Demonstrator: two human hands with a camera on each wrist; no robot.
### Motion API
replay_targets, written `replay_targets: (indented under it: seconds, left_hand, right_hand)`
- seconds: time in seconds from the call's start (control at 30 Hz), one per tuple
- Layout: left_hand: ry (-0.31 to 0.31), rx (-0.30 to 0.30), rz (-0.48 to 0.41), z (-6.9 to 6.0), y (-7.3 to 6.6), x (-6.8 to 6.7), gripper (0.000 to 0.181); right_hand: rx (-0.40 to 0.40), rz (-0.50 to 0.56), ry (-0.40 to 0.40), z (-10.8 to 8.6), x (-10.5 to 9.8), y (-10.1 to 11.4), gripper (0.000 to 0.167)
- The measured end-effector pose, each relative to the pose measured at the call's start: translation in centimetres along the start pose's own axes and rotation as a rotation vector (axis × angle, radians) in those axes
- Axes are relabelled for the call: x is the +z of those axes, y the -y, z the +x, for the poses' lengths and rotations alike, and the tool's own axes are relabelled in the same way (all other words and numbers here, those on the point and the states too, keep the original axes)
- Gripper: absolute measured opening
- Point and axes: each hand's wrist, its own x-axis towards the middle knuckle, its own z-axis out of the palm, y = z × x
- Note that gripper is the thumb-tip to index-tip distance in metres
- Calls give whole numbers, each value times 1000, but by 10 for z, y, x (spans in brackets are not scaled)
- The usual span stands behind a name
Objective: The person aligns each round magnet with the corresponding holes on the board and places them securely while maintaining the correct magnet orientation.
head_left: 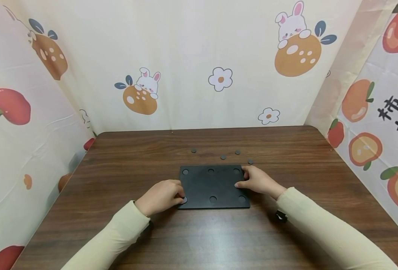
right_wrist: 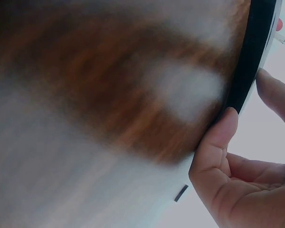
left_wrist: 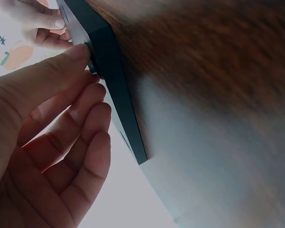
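A flat black board (head_left: 204, 185) with several round recesses lies on the wooden table. At its front left corner my left hand (head_left: 162, 195) pinches a small dark disc (head_left: 185, 200) in or over the recess there. In the left wrist view, thumb and forefinger of the left hand (left_wrist: 61, 118) hold the disc (left_wrist: 92, 66) against the board (left_wrist: 116, 78); the other fingers are bent. My right hand (head_left: 261, 182) grips the board's right side, thumb on the top face. In the right wrist view, the right hand (right_wrist: 249, 183) has its fingertips on the board's edge (right_wrist: 250, 57).
Behind the board several loose dark discs lie on the table (head_left: 134, 150), one of them (head_left: 193, 150) apart at the left and another (head_left: 250, 161) near the board's back right corner. Printed curtains (head_left: 185, 48) hang behind and at both sides.
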Motion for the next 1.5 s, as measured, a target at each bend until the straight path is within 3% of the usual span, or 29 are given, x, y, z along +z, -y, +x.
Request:
replay_targets:
  seconds: [0.93,1.5]
  left_hand:
    - [20,-23,-46,1,3,-1,4]
    - [-56,-46,-258,19,1,-14,16]
  right_hand:
    - [1,4,-7,1,-1,-1,82]
    - [14,19,-9,1,1,-2,83]
